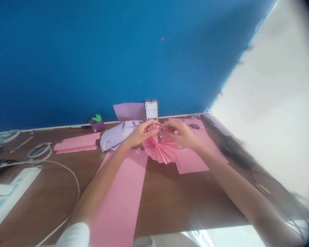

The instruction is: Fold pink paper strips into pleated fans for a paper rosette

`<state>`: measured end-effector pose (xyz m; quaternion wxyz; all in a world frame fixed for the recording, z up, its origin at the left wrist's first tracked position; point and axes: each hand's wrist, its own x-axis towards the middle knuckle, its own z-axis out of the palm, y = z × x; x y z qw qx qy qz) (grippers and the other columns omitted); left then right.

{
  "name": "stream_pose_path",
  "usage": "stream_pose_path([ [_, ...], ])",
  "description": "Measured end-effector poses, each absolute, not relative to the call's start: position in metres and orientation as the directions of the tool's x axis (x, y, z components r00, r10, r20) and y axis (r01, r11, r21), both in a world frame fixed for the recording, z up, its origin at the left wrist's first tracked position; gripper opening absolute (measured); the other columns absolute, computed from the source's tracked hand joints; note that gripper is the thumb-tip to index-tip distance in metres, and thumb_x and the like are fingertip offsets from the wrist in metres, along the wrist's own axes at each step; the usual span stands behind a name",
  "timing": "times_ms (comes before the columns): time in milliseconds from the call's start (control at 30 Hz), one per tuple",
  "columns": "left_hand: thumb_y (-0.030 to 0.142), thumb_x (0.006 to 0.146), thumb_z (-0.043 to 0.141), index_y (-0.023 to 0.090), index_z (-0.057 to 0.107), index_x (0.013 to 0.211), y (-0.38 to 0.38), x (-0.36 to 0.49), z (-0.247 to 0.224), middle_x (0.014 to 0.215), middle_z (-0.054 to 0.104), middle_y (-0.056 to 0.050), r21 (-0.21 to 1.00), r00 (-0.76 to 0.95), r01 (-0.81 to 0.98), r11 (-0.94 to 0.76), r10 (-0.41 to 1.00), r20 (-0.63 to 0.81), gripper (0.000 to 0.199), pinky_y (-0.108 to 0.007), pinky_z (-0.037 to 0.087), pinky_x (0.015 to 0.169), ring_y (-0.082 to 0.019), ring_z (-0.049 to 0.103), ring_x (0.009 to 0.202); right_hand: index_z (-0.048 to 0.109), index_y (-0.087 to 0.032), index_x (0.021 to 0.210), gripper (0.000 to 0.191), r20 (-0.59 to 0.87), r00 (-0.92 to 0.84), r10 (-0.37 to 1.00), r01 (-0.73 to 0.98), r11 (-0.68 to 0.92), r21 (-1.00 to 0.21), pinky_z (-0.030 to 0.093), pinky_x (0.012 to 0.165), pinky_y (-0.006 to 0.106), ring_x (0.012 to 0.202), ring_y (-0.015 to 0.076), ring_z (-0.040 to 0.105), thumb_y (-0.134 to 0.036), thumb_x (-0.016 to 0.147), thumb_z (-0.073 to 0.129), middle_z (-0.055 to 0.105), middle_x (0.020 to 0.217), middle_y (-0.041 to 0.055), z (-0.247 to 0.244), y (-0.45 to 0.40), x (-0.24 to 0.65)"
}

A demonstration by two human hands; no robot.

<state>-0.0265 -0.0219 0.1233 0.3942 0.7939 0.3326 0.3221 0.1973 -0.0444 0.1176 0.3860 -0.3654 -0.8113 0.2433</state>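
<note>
A pleated pink paper fan (161,152), spread into a nearly round rosette with a gap at its top, is held up over the brown table. My left hand (145,132) is closed on its upper left edge, thumb and fingers pinching the folds. On the upper right edge, my right hand (176,132) grips the pleats with bent fingers. The fingertips of both hands come close together above the gap. Rows of small cut holes or dots show on the fan's lower parts.
Pink sheets (121,192) lie under my left forearm and at right, with black scissors (194,126). Behind stand a phone (151,110) and purple paper (130,112). A power strip (12,195) and cable are at left; folded pink paper (77,142) lies nearby.
</note>
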Motion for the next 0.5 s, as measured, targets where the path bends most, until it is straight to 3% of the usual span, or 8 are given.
stream_pose_path([
  [167,0.043,0.088,0.059,0.026,0.06,0.122,-0.0197,-0.0267,0.1211,0.128,0.061,-0.006,0.85,0.581,0.268,-0.454,0.78,0.233,0.038,-0.038,0.043,0.1,-0.024,0.056,0.119,0.064,-0.023,0.11,0.025,0.411,-0.484,0.772,0.405,0.615,-0.677,0.043,0.063,0.028,0.079,0.016,0.059,-0.019,0.089,0.051,0.067,0.094,0.0043,0.1179,-0.0418,0.1987],
  [500,0.039,0.091,0.054,0.025,0.055,0.113,-0.0229,-0.0283,0.1209,0.109,0.065,-0.004,0.897,0.546,0.284,-0.339,0.826,0.139,0.026,-0.033,0.047,0.086,-0.02,0.062,0.099,0.066,-0.022,0.1,0.022,0.401,-0.473,0.784,0.404,0.598,-0.692,0.045,0.066,0.028,0.079,0.0161,0.062,-0.016,0.086,0.049,0.069,0.094,0.0045,0.1199,-0.0406,0.2005],
])
